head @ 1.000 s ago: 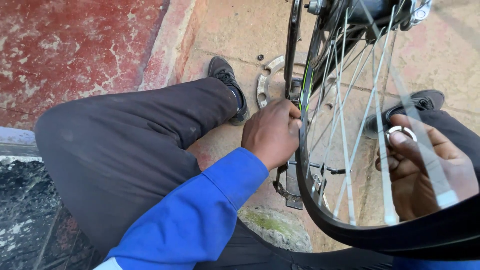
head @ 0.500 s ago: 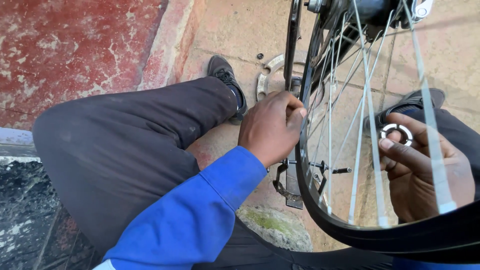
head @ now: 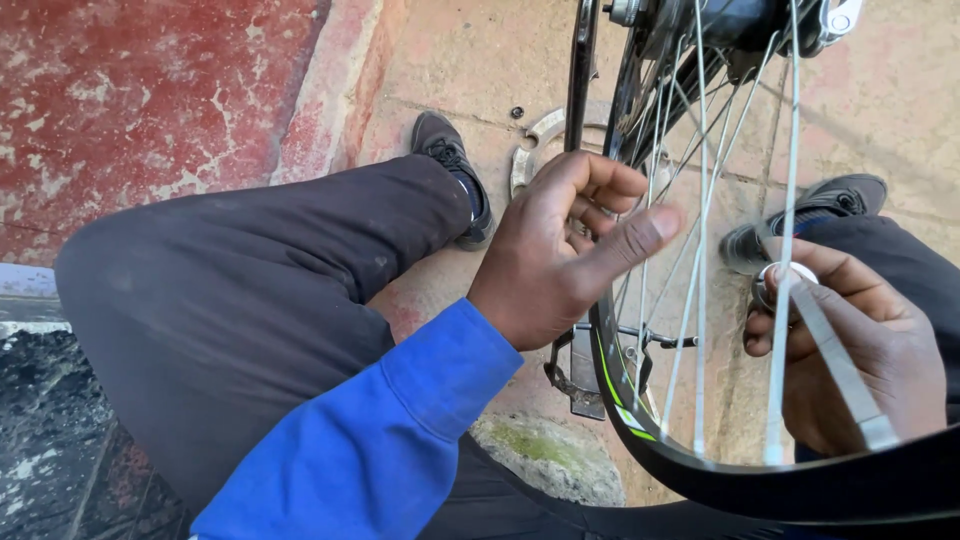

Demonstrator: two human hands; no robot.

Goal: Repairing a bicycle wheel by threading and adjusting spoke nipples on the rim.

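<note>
A bicycle wheel (head: 700,470) with a black tyre and silver spokes stands between my knees, its hub (head: 740,20) at the top of the view. My left hand (head: 560,250), in a blue sleeve, hovers just left of the rim with its fingers apart and nothing in it. My right hand (head: 870,370) is behind the spokes on the far side of the wheel. It pinches a small round silver tool (head: 785,275) against a spoke.
A black pedal and crank (head: 580,375) sit just below my left hand. A curved metal plate (head: 535,135) and a small nut (head: 517,112) lie on the tan paving beyond my left shoe (head: 450,165). A worn red surface (head: 150,90) is at the left.
My left hand, closed around the tyre before, has come off it and spread its fingers. The spokes have shifted. My right hand stays on the round tool.
</note>
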